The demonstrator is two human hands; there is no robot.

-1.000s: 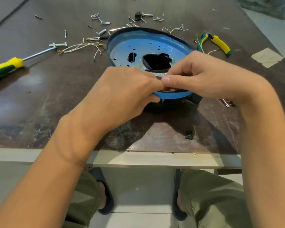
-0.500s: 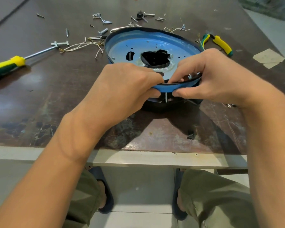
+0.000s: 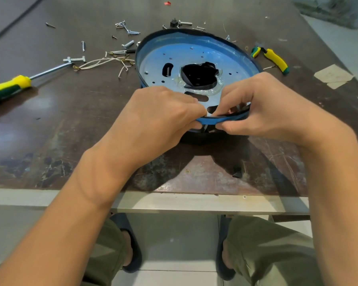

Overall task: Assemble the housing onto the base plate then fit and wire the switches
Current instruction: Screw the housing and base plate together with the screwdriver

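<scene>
A round blue base plate (image 3: 194, 56) with a raised black-edged rim sits tilted on the dark table, resting on a dark housing (image 3: 196, 137) beneath its near side. A ragged hole (image 3: 198, 74) and several small holes pierce its middle. My left hand (image 3: 159, 118) pinches the near rim from the left, thumb under, fingers over. My right hand (image 3: 262, 106) grips the same rim from the right, fingertips reaching inside the plate, thumb below. The two thumbs almost meet under the rim. What my fingertips touch inside is hidden.
A yellow-green screwdriver (image 3: 10, 86) lies at the left. Screws and bolts (image 3: 124, 29) and loose wire pieces (image 3: 103, 61) are scattered behind the plate. Yellow-green pliers (image 3: 275, 59) lie at the right, beside a paper scrap (image 3: 333, 76). A small black part (image 3: 237, 172) sits near the table's front edge (image 3: 174, 201).
Both hands shifted from pinching together above the rim to gripping the rim itself, thumbs underneath. The near side of the plate sits slightly higher.
</scene>
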